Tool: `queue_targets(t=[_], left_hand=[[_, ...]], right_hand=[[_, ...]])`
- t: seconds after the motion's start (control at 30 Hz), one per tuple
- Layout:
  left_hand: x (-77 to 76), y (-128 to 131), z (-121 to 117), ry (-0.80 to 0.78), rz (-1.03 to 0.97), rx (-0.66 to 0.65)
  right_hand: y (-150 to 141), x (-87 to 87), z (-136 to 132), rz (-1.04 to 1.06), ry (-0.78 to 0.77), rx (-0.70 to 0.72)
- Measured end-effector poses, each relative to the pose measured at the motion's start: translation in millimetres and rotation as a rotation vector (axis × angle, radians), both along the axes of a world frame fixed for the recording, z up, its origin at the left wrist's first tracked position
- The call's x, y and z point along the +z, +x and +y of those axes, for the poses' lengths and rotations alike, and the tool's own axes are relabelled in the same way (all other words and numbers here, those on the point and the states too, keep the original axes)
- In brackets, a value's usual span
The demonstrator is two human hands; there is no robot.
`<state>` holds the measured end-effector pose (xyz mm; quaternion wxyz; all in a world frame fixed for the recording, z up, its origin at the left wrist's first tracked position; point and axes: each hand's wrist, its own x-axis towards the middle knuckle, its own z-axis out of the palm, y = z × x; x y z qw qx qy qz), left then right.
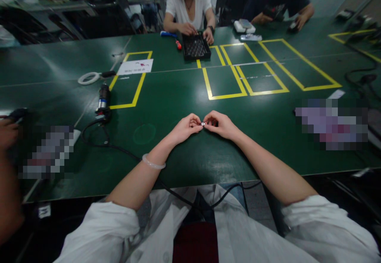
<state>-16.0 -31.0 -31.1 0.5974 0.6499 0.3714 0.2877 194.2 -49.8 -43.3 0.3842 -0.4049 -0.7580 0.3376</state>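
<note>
Over the green table [178, 96] my two hands meet, fingertips almost touching. Between them is a tiny part [203, 124], pale with a bit of red, too small to name. My left hand [188, 127] is closed in a pinch on its left side. From the right, my right hand [219, 124] pinches the same part with thumb and forefinger. The other fingers of both hands are curled in. A pale bangle circles my left wrist.
A black corded tool [103, 101] stands at left, its cable [125, 152] running under my left forearm. Beyond are yellow tape outlines, a white sheet [136, 67], a white ring [88, 78] and a black tray [195, 54] at a co-worker's hands. Blurred-out items lie left and right.
</note>
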Motion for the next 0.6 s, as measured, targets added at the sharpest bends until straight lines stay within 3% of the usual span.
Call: queue_targets(t=[0.2,0.33,0.47,0.6], left_hand=[[-1.1,-2.0,2.3,-0.017,-0.008,0.009],[5.3,-18.5,5.5,0.01,0.065,0.026],[12.8,-65.7,13.3,0.157,0.251,0.077],[24.1,-141.4,26.8,0.456,0.693,0.281]], right_hand=[[1.8,-1.4,2.2,0.015,-0.086,-0.034],[1.6,-2.1,2.8,0.03,-0.12,-0.035],[0.5,-1.7,2.2,0.041,-0.138,-0.03],[-0.4,-0.9,1.1,0.043,-0.149,-0.028]])
